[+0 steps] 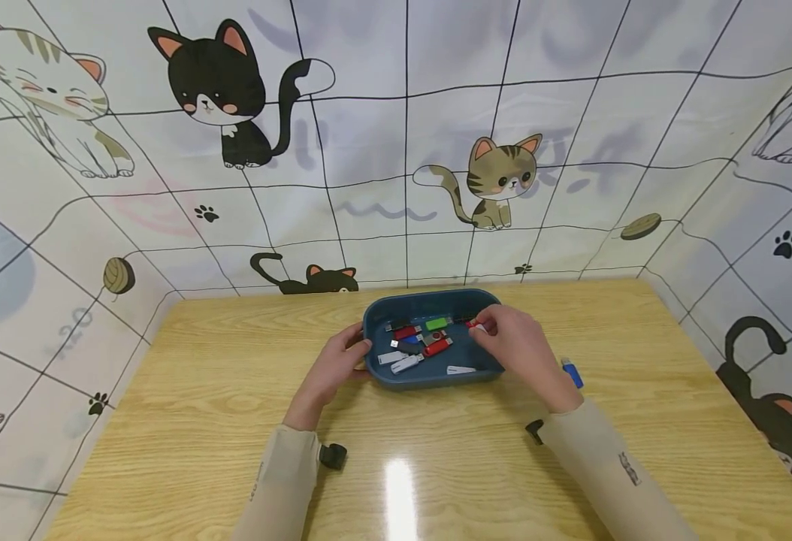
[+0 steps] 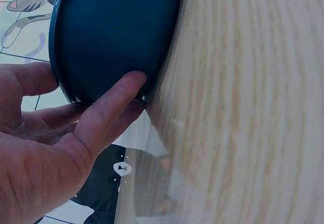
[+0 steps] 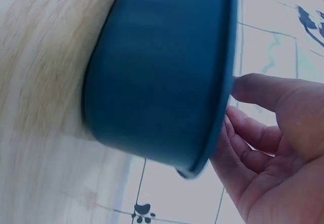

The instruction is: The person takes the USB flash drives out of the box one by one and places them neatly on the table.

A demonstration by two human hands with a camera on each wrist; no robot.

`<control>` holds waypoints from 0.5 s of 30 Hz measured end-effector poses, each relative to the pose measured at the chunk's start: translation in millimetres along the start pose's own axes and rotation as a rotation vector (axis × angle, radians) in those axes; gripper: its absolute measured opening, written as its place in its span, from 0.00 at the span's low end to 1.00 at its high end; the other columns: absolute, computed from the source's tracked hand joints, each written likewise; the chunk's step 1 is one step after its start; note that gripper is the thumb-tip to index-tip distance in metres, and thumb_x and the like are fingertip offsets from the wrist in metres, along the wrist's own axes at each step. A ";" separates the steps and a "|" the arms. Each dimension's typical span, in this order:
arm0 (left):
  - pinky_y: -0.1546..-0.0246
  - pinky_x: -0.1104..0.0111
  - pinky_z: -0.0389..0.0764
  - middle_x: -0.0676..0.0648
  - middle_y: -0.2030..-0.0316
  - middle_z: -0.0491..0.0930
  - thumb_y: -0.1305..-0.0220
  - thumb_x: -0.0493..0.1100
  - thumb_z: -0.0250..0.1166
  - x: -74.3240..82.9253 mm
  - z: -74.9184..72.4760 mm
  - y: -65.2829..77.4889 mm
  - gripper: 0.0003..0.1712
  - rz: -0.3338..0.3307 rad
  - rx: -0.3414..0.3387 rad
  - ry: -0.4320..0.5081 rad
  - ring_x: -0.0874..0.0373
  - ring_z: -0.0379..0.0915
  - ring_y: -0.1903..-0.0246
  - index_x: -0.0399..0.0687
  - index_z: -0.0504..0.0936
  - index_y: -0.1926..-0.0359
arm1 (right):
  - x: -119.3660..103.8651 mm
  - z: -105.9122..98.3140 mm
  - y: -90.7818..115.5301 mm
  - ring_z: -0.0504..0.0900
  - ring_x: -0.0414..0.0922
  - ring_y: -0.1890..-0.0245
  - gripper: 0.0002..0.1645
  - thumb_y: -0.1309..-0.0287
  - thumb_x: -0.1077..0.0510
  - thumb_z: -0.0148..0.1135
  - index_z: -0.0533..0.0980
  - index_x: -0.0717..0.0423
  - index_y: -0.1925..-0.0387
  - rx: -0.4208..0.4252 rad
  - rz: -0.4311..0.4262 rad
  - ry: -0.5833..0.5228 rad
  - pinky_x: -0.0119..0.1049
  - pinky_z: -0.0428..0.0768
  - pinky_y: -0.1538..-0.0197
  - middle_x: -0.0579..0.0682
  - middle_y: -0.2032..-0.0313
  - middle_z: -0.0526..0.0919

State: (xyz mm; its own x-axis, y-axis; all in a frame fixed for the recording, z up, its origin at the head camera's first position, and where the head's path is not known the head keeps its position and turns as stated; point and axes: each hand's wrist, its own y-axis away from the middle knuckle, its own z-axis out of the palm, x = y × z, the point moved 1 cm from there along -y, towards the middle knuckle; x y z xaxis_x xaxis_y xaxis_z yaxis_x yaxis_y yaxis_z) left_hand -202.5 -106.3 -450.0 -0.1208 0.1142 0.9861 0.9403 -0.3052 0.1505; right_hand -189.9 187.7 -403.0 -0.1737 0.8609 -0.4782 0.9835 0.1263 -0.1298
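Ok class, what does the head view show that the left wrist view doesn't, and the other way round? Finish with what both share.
Only the head view: the right hand, apparently pinching a small stick; the USB sticks lying inside the tub; and a blue stick on the table.

Only the left wrist view: a close look at the left hand's palm side, with a fingertip low against the tub's outer wall.

Both: the tub, the left hand, the table and the cat-print backdrop.
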 end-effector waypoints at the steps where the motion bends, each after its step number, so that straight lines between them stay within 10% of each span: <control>1: 0.59 0.51 0.82 0.29 0.36 0.63 0.27 0.37 0.48 0.3 -0.4 0.3 0.30 0.001 -0.001 0.001 0.35 0.73 0.48 0.30 0.57 0.29 | 0.9 -2.5 1.8 0.78 0.46 0.67 0.15 0.42 0.52 0.65 0.81 0.60 0.60 0.006 0.006 -0.007 0.43 0.80 0.63 0.51 0.66 0.83; 15: 0.62 0.53 0.83 0.32 0.38 0.67 0.27 0.38 0.49 -8.6 -1.3 -4.0 0.28 0.019 0.022 -0.009 0.38 0.75 0.50 0.33 0.60 0.29 | 23.0 -30.6 24.8 0.78 0.47 0.66 0.15 0.41 0.51 0.63 0.81 0.58 0.58 0.088 0.056 -0.030 0.41 0.76 0.65 0.50 0.66 0.82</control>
State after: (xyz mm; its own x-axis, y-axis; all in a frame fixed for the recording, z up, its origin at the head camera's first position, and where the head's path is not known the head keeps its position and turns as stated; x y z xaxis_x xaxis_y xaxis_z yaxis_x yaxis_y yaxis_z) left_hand -205.6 -107.3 -459.0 -0.0998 0.1168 0.9881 0.9492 -0.2868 0.1298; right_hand -167.9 225.6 -390.7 -0.1212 0.8501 -0.5125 0.9836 0.0336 -0.1769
